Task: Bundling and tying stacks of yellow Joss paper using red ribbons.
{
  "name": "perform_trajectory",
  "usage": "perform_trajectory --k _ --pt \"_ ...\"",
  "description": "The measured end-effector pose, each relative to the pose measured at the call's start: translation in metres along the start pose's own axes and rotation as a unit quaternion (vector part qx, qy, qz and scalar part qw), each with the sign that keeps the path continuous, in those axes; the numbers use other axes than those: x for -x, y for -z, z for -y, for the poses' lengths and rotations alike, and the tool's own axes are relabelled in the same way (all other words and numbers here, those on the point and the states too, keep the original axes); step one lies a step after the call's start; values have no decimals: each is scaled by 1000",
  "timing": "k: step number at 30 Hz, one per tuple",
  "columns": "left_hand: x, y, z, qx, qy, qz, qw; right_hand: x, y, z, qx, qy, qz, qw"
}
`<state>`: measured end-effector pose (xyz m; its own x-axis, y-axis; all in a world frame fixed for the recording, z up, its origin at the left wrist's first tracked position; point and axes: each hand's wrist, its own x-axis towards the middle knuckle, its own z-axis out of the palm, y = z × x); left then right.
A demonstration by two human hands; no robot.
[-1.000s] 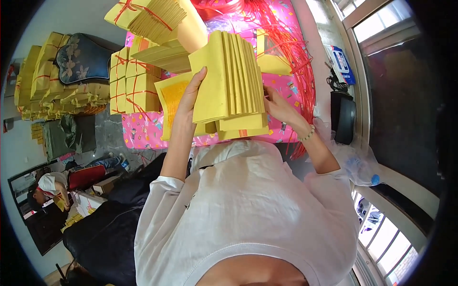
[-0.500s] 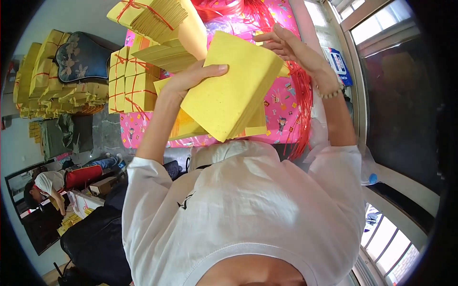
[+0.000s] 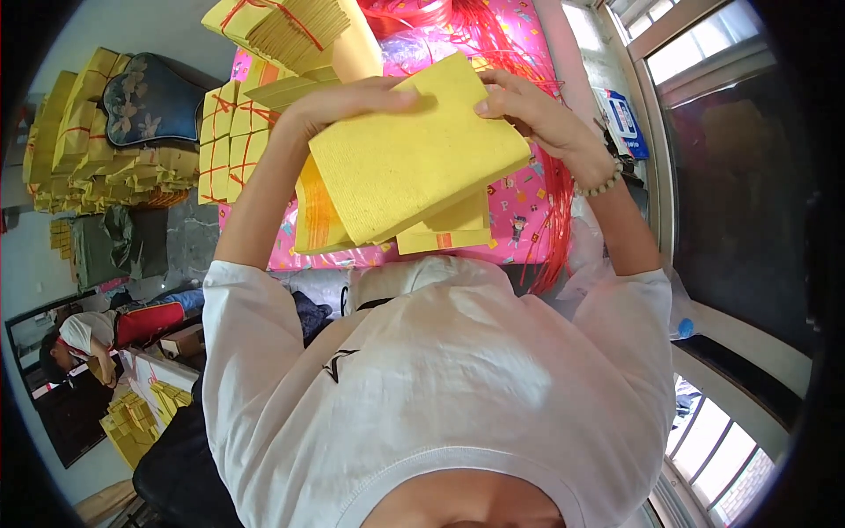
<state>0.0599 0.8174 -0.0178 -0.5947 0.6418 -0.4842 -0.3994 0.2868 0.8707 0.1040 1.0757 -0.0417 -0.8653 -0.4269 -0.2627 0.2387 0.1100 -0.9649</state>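
Grasping a thick yellow paper stack [image 3: 418, 167] with left hand [image 3: 352, 104] at far-left edge, right hand [image 3: 539, 113] at far-right edge, above pink tablecloth [image 3: 530, 195].

One yellow stack [image 3: 418, 167] in two hands [image 3: 339, 104], one bracelet [image 3: 600, 184]

A pale grey wall [image 3: 154, 31] fills the upper left of the frame, with a grey floor [image 3: 192, 242] below it. At left stands a dark blue flowered cushion [image 3: 150, 104]; at lower left, a dark panel [image 3: 70, 422] sits against the wall. The counter [image 3: 519, 207] at upper centre wears a pink printed cover. A framed window [image 3: 739, 176] with a dark pane takes the right side, and bright daylight shows through a barred window [image 3: 717, 449] at lower right.
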Motion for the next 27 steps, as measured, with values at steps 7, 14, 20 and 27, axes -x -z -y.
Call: perform_trajectory --k 7,14,20,27 --pt "8 33 50 333 -168 -37 927 25 -22 -3 -240 8 -110 964" --pt "23 -41 102 513 -271 -93 809 41 -69 -39 -273 57 -279 919" --pt "31 -77 102 558 -263 -246 748 56 -123 -47 -303 90 -337 887" --pt "42 -88 83 402 -223 -265 848 73 -153 -50 -312 127 -291 896"
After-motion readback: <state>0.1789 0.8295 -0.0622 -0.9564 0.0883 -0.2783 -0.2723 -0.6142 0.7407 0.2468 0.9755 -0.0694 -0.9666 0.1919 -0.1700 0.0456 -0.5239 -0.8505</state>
